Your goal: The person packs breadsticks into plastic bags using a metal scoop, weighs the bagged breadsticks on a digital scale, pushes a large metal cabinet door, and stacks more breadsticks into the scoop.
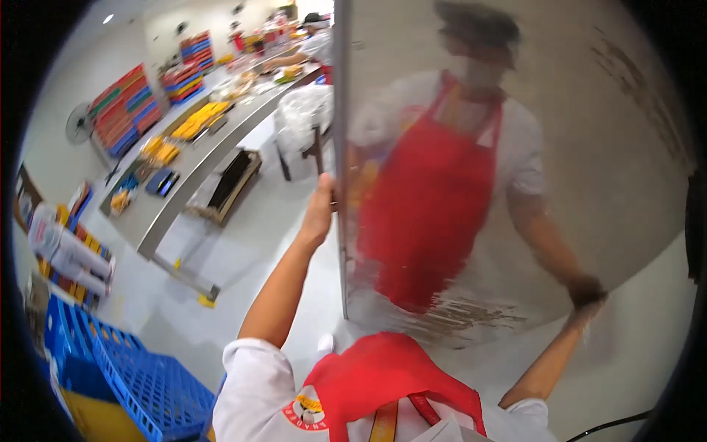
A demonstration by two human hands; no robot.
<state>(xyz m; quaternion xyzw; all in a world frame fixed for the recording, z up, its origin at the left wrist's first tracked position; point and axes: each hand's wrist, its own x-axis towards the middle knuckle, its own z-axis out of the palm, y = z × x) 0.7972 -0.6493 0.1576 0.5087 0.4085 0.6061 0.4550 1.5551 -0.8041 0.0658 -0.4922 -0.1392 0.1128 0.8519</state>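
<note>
In front of me a large shiny metal panel (442,331) stands on edge, taller than my view, and mirrors a person in a red apron. Dark streaks mark its lower part and its upper right. My left hand (319,212) grips the panel's left edge, thumb up, its fingers partly hidden. Lower down, my right hand (587,312) is closed on the right-hand lower edge, where its reflection meets it. Whether the panel's bottom touches the floor cannot be made out.
A long steel table (199,158) with yellow goods runs along the left. Blue plastic crates (151,379) stand at my lower left. Behind the panel's left edge is a clear-plastic-covered bundle (305,110). People (70,254) stand at far left and at the table's far end.
</note>
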